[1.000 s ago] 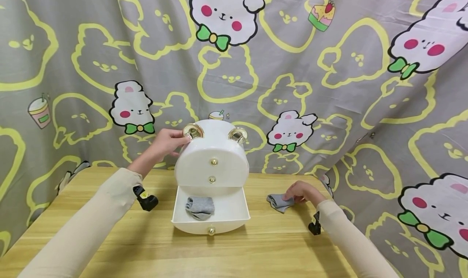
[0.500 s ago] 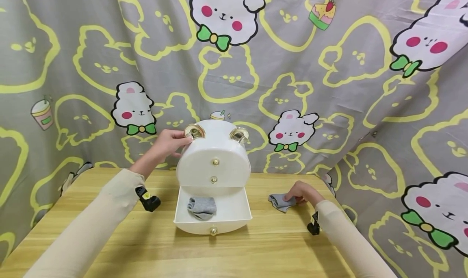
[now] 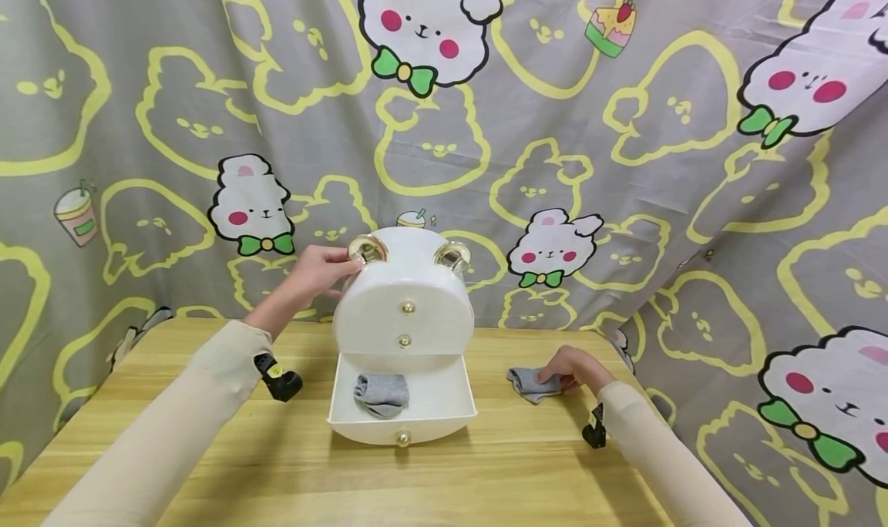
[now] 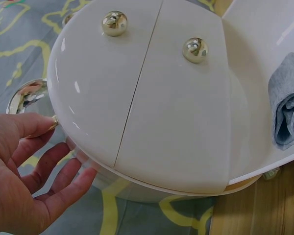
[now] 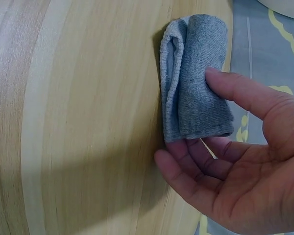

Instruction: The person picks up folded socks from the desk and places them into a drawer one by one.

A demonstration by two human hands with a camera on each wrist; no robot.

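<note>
A white drawer box [image 3: 402, 303] with gold ears and round gold knobs stands on the table. My left hand [image 3: 321, 273] holds it at the left ear [image 4: 29, 98], thumb at the ear's edge and fingertips along the box's side. Its bottom drawer [image 3: 437, 392] is pulled out, with a rolled grey sock [image 3: 383, 395] lying at the left inside. To the right of the box, my right hand [image 3: 579, 367] pinches a folded grey sock [image 5: 201, 78]. The thumb presses on its face, and the fingers pass behind it, partly hidden.
The wooden table [image 3: 277, 465] runs up to a grey curtain [image 3: 444, 126] printed with yellow outlines and white bunnies, which hangs behind and at the sides. A black wrist camera [image 3: 279, 378] is strapped on the left wrist and another [image 3: 594, 427] on the right.
</note>
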